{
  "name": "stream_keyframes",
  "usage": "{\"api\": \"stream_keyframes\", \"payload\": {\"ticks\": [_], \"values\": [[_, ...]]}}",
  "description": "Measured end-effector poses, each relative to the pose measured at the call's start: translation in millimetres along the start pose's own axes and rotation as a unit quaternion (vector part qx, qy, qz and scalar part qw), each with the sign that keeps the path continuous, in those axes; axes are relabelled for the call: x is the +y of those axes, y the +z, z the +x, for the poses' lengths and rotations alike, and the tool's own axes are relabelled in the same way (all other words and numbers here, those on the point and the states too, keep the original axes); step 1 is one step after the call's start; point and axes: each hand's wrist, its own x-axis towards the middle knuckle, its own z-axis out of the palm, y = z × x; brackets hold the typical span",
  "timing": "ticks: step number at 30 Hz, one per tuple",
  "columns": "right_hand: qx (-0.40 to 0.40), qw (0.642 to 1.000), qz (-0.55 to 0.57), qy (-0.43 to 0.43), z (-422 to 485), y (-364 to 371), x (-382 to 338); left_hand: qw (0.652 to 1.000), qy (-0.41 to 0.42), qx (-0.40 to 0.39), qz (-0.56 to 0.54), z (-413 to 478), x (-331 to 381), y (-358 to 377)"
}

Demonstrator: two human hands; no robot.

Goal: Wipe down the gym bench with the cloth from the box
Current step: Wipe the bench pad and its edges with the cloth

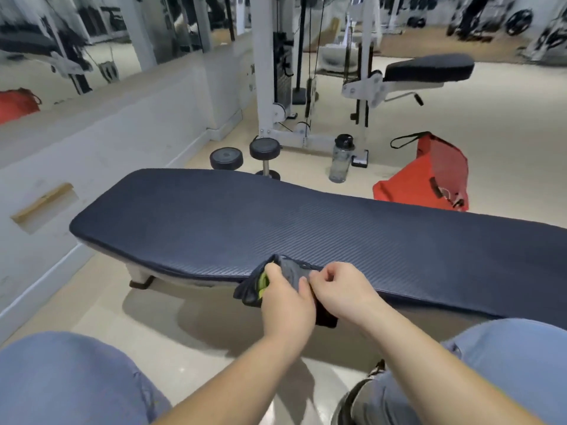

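A long dark blue padded gym bench (pixel 276 222) runs across the view from the left to the right edge. At its near edge both hands hold a dark grey cloth (pixel 290 268) with a lime green patch. My left hand (pixel 283 297) grips the cloth's left part, which hangs down over the bench edge. My right hand (pixel 340 289) pinches the cloth's right part, fingers curled. No box is in view.
Two black dumbbells (pixel 245 156) and a clear water bottle (pixel 342 159) stand on the floor behind the bench. A red bag (pixel 429 176) lies beyond its right half. A white cable machine (pixel 285 72) stands further back. My knees in blue trousers (pixel 70 378) frame the bottom.
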Motion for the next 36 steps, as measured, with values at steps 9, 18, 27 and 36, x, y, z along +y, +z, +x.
{"api": "stream_keyframes", "payload": {"ticks": [9,18,27,36], "values": [[0.118,0.99,-0.021,-0.078,-22.1,-42.8,38.2,0.992,-0.035,-0.122,-0.029,17.6,27.0,8.1],[0.082,0.984,0.073,-0.141,73.5,-64.7,-55.9,0.892,0.299,-0.049,0.335,145.3,98.8,-56.6],[0.023,0.991,-0.036,-0.127,176.8,-49.4,-75.3,0.761,0.242,-0.214,0.563,260.9,12.9,-26.3],[0.084,0.963,-0.198,-0.161,210.4,-54.7,-57.5,0.79,0.2,-0.24,0.527,358.6,50.5,9.5]]}}
